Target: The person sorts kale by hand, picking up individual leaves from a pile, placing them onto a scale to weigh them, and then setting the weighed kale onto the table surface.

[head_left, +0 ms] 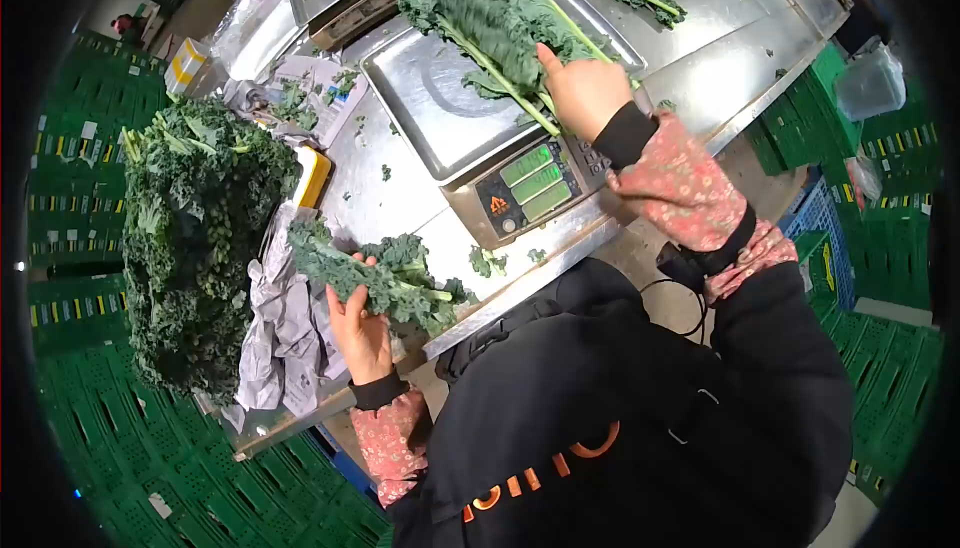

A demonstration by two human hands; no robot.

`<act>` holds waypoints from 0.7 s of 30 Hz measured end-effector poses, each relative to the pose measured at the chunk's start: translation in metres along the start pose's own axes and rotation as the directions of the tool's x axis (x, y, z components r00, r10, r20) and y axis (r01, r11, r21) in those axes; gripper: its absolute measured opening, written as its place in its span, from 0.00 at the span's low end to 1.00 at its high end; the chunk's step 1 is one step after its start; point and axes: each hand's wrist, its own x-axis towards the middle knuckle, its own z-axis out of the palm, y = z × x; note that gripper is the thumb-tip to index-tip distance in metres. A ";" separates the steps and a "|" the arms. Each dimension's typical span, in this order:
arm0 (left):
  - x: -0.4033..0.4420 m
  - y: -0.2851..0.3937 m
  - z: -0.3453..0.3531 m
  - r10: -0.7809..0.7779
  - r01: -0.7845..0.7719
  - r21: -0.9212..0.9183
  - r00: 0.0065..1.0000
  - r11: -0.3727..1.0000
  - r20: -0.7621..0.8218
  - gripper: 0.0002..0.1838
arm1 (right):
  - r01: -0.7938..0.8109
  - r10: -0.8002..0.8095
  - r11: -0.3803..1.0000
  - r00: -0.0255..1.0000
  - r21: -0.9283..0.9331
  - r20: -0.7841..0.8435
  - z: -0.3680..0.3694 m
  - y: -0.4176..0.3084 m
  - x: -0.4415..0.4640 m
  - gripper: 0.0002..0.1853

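Black clothing (640, 418) nearest, left grip (362, 336) holds kale (385, 286) sideways, stem (442, 296) rightward; right grip (592, 98) unclear.

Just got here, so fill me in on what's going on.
The person's left hand holds curly leaves near the edge of a metal table. The right hand is at the stems of a leafy bunch over the pan of a scale; its exact grip is hidden. The display is lit, and a big heap of greens sits at the left.
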 end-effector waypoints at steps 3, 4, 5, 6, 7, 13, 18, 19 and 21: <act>0.005 0.004 -0.019 0.023 -0.023 0.051 1.000 0.998 -0.003 0.26 | 0.026 -0.016 0.997 0.991 0.073 -0.133 -0.025 0.012 0.004 0.25; 0.004 0.005 -0.021 0.040 -0.039 0.044 0.999 0.998 -0.029 0.26 | 0.024 -0.015 0.997 0.991 0.071 -0.131 -0.031 0.016 0.005 0.25; 0.003 0.006 -0.024 0.057 -0.055 0.038 0.997 0.998 -0.060 0.25 | -0.025 0.045 0.996 0.973 0.088 -0.229 -0.036 0.020 0.006 0.25; 0.002 0.006 -0.027 0.062 -0.058 0.048 0.995 0.997 -0.079 0.25 | -0.069 0.102 0.991 0.941 0.111 -0.323 -0.041 0.023 0.006 0.25; 0.003 0.006 -0.032 0.061 -0.057 0.048 0.994 0.997 -0.085 0.25 | -0.090 0.143 0.982 0.926 0.164 -0.350 -0.043 0.029 0.007 0.25; 0.004 0.006 -0.053 0.016 -0.006 0.056 0.986 0.998 -0.169 0.22 | 0.207 0.132 0.869 0.779 0.450 -0.613 -0.053 0.064 0.008 0.15; 0.009 0.003 -0.067 -0.016 0.022 0.027 0.977 0.999 -0.211 0.20 | -0.085 0.203 0.961 0.863 0.263 -0.463 -0.020 0.099 0.001 0.27; 0.009 0.003 -0.067 -0.023 0.028 0.020 0.972 0.999 -0.234 0.20 | -0.080 0.221 0.942 0.879 0.325 -0.423 -0.019 0.103 0.001 0.28; 0.010 0.003 -0.063 -0.016 0.022 0.020 0.966 1.000 -0.259 0.19 | -0.075 0.234 0.919 0.894 0.387 -0.382 -0.017 0.106 0.000 0.29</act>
